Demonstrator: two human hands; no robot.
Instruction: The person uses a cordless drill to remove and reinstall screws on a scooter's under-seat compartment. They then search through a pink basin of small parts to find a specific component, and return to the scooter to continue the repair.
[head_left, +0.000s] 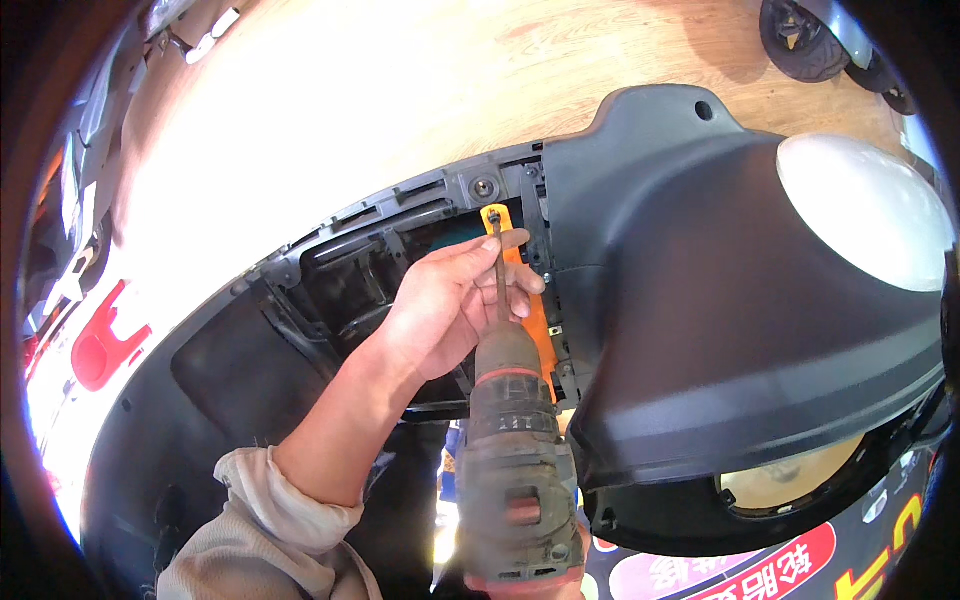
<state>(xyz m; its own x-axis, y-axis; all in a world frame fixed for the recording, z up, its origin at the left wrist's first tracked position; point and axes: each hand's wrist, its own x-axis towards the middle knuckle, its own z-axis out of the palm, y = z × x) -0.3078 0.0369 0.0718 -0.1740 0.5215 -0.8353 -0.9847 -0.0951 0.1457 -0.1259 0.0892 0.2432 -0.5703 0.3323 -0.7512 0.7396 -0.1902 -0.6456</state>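
Observation:
A dark, worn power drill (515, 450) with a long bit (501, 280) points away from me at an orange bracket (538, 340). The bit's tip meets a small screw (494, 215) at the bracket's far end. My left hand (450, 295) is closed on the bit near its tip, thumb and forefinger pinching it while the other fingers curl behind. Of my right hand (572, 590) only a sliver shows at the lower edge, behind the drill body. It grips the drill there; its fingers are mostly hidden. The bracket crosses a black plastic frame (345, 265).
A large black vehicle cover (680, 270) with a white rounded lamp (865, 210) rises at the right. A round hole lies just beyond the bracket. Past the frame is a wooden floor (500, 80), with wheels (803, 45) far right and a red part (100, 345) at left.

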